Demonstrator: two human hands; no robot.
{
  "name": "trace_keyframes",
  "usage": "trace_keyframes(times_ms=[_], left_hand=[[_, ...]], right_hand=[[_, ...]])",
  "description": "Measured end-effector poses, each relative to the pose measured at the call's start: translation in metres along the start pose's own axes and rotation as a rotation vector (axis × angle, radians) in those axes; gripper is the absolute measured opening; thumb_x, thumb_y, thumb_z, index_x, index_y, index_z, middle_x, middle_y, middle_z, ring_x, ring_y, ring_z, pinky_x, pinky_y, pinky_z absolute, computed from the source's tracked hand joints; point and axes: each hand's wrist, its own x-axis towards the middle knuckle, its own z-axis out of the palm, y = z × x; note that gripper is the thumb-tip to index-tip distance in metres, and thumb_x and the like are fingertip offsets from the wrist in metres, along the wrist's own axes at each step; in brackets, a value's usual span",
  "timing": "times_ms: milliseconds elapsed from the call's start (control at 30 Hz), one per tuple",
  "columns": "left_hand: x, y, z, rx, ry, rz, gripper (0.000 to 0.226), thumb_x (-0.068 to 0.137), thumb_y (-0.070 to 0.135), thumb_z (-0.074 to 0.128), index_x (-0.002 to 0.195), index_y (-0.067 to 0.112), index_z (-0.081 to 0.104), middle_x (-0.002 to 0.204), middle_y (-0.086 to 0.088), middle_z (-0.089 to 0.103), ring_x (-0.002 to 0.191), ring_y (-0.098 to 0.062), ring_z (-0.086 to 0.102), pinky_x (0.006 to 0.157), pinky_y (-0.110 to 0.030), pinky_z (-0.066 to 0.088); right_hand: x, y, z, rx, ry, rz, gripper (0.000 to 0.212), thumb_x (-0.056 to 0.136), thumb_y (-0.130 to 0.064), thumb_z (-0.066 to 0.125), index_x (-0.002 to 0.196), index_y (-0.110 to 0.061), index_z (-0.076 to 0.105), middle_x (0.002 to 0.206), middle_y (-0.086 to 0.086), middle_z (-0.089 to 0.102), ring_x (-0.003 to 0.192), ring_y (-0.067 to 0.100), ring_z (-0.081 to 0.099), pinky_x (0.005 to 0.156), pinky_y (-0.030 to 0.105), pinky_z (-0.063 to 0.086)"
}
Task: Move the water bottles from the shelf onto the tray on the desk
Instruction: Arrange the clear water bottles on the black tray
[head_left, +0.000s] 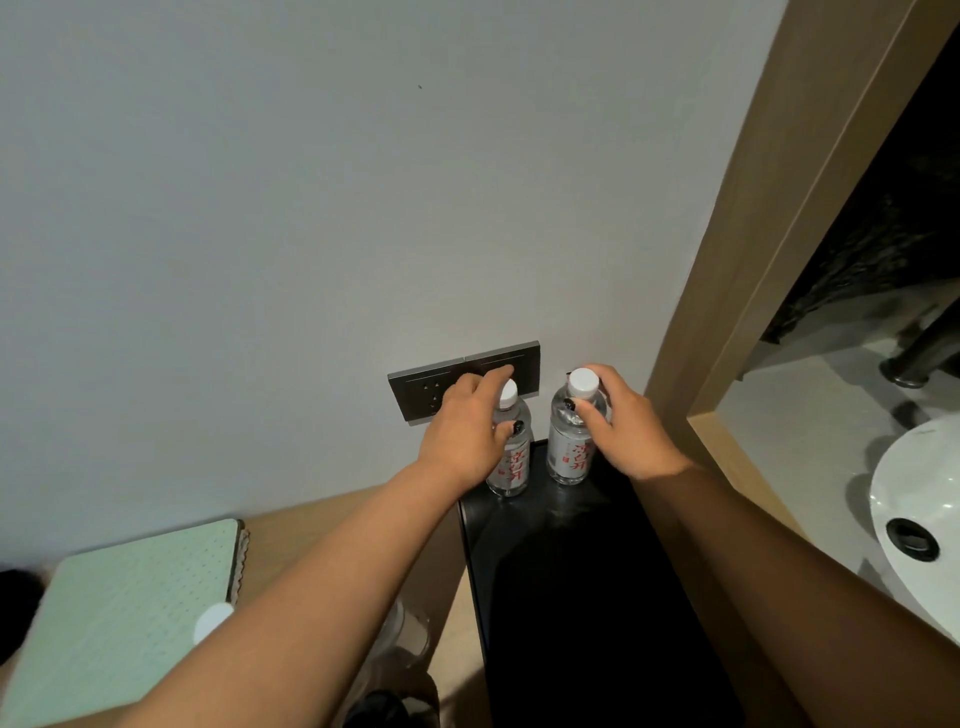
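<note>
Two clear water bottles with white caps and red lettering stand upright at the far end of the black tray (571, 597), close to the wall. My left hand (462, 436) holds the left water bottle (514, 462), thumb on its front and fingers reaching behind its neck. My right hand (628, 421) grips the right water bottle (569, 452) just below the cap, thumb in front and fingers curled behind. Both bottle bases rest on the tray.
A grey socket and switch panel (431, 387) sits on the wall right behind the bottles. A pale green dotted notebook (130, 608) lies on the wooden desk (322, 519) at the left. A wooden frame (753, 234) and a white basin (919, 509) are at the right.
</note>
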Motion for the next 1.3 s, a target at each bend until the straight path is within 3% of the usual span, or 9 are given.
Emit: trace_keyframes(times_ms=[200, 333, 467, 567, 733, 867, 933, 1033, 1300], left_hand=[[-0.021, -0.001, -0.025, -0.042, 0.079, -0.008, 0.064, 0.087, 0.023, 0.063, 0.143, 0.024, 0.033, 0.138, -0.004, 0.044, 0.129, -0.019, 0.042, 0.106, -0.035, 0.039], [-0.053, -0.006, -0.047, -0.133, 0.149, -0.032, 0.067, 0.087, 0.023, 0.063, 0.145, 0.021, 0.028, 0.133, -0.004, 0.050, 0.121, -0.014, 0.048, 0.098, -0.024, 0.038], [-0.090, -0.017, -0.066, -0.195, 0.177, -0.095, 0.070, 0.088, 0.029, 0.062, 0.145, 0.023, 0.023, 0.126, 0.000, 0.051, 0.105, -0.008, 0.050, 0.091, -0.023, 0.041], [-0.120, -0.028, -0.078, -0.204, 0.177, -0.144, 0.067, 0.089, 0.032, 0.061, 0.145, 0.024, 0.024, 0.126, 0.005, 0.051, 0.108, -0.008, 0.051, 0.094, -0.027, 0.045], [-0.166, -0.058, -0.089, -0.195, 0.216, -0.189, 0.059, 0.090, 0.029, 0.060, 0.142, 0.023, 0.032, 0.127, 0.004, 0.053, 0.117, -0.010, 0.050, 0.098, -0.030, 0.044], [-0.193, -0.088, -0.093, 0.042, 0.235, -0.173, 0.049, 0.092, 0.029, 0.053, 0.139, 0.020, 0.039, 0.134, 0.001, 0.050, 0.127, -0.016, 0.043, 0.100, -0.033, 0.040], [-0.202, -0.098, -0.093, 0.215, 0.206, -0.157, 0.047, 0.092, 0.028, 0.051, 0.137, 0.019, 0.042, 0.135, -0.001, 0.050, 0.126, -0.021, 0.043, 0.098, -0.036, 0.042], [-0.211, -0.106, -0.085, 0.320, 0.086, -0.209, 0.050, 0.090, 0.034, 0.049, 0.137, 0.020, 0.041, 0.135, -0.002, 0.048, 0.123, -0.022, 0.043, 0.095, -0.034, 0.041], [-0.207, -0.126, -0.081, 0.088, -0.015, -0.280, 0.058, 0.077, 0.031, 0.072, 0.129, 0.018, 0.049, 0.131, -0.003, 0.049, 0.117, -0.021, 0.050, 0.093, -0.028, 0.042]], right_hand=[[-0.005, -0.017, -0.005, -0.042, 0.082, 0.006, 0.060, 0.090, -0.016, 0.059, 0.143, -0.019, 0.032, 0.148, 0.004, 0.039, 0.136, 0.022, 0.036, 0.110, 0.037, 0.031], [-0.021, -0.039, -0.002, -0.085, 0.143, -0.082, 0.062, 0.091, -0.018, 0.057, 0.145, -0.017, 0.028, 0.152, 0.005, 0.031, 0.140, 0.020, 0.029, 0.111, 0.029, 0.022], [-0.048, -0.067, 0.013, -0.162, 0.133, -0.197, 0.061, 0.092, -0.020, 0.055, 0.146, -0.019, 0.027, 0.155, 0.000, 0.025, 0.144, 0.014, 0.018, 0.113, 0.025, 0.012], [-0.074, -0.090, 0.033, -0.198, 0.066, -0.293, 0.056, 0.091, -0.021, 0.056, 0.143, -0.022, 0.034, 0.152, -0.003, 0.029, 0.142, 0.013, 0.022, 0.116, 0.032, 0.019], [-0.112, -0.119, 0.078, -0.237, -0.253, -0.357, 0.044, 0.093, -0.029, 0.054, 0.136, -0.029, 0.045, 0.149, -0.007, 0.034, 0.138, 0.009, 0.028, 0.111, 0.025, 0.018], [-0.130, -0.130, 0.118, -0.234, -0.388, -0.365, 0.044, 0.090, -0.032, 0.057, 0.134, -0.028, 0.048, 0.144, -0.005, 0.041, 0.134, 0.010, 0.035, 0.112, 0.027, 0.026], [-0.137, -0.133, 0.134, -0.207, -0.394, -0.343, 0.045, 0.089, -0.033, 0.059, 0.132, -0.027, 0.050, 0.139, -0.006, 0.046, 0.128, 0.010, 0.042, 0.108, 0.024, 0.032], [-0.142, -0.135, 0.151, -0.222, -0.327, -0.286, 0.049, 0.081, -0.040, 0.066, 0.128, -0.028, 0.055, 0.128, -0.006, 0.055, 0.118, 0.011, 0.051, 0.100, 0.031, 0.043], [-0.139, -0.125, 0.160, -0.215, -0.208, -0.224, 0.045, 0.086, -0.028, 0.064, 0.130, -0.022, 0.054, 0.126, -0.001, 0.061, 0.115, 0.014, 0.055, 0.098, 0.031, 0.046]])
